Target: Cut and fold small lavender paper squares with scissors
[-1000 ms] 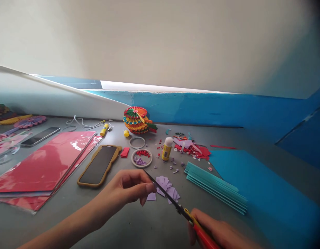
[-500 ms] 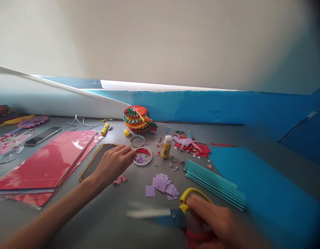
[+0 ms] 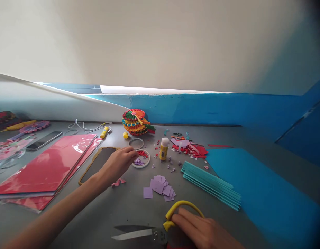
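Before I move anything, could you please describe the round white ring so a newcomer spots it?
On the grey table, find the left hand. The round white ring lies at its fingertips. Unlike the thinner grey ring behind, it encloses red and purple paper scraps.

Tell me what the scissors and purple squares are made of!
Scissors: the blades look like smooth metal, greyish with a pale sheen; the yellow handle is probably plastic, evenly coloured. Purple squares: seemingly matt paper, thin, flat and without glare, though the exact kind is unclear.

Quite a cluttered grey table [image 3: 102, 218]: lilac squares [image 3: 157, 186], teal strips [image 3: 210, 185], blue sheet [image 3: 258, 183], upright glue stick [image 3: 163, 153], white ring [image 3: 149, 159].
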### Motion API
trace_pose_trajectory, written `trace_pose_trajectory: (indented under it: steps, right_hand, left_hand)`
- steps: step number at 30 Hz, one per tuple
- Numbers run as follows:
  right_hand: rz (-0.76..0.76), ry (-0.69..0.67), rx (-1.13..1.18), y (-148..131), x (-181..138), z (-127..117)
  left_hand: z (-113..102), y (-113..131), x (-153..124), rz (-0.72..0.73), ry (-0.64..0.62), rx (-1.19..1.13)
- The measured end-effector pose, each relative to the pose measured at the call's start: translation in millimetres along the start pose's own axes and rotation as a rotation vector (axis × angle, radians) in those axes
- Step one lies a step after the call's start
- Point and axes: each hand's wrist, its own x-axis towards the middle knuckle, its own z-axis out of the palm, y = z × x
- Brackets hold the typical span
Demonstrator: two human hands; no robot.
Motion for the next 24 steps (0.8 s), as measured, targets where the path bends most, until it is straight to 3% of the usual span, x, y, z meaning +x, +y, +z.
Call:
trace_pose_trajectory:
  steps: [7,15,20,24]
  right_hand:
    - [-0.051,-0.019,-0.127,5.5,3.2,12.6]
    - [-0.050,-0.048,-0.133,2.8,3.6,10.9]
    - [-0.051,-0.024,-0.073,4.2,0.1,13.9]
    - [-0.088,0.066,-0.092,2.9,-3.3,15.2]
  left_hand:
    - [6.7,4.0,34.3,0.060,-0.108,0.010]
    - [7.5,3.3,37.5,0.051,-0.141,0.014]
    - [-2.7,24.0,50.1,0.070,-0.110,-0.073]
    - [2.8,45.1,62.3,0.090,-0.095,-0.210]
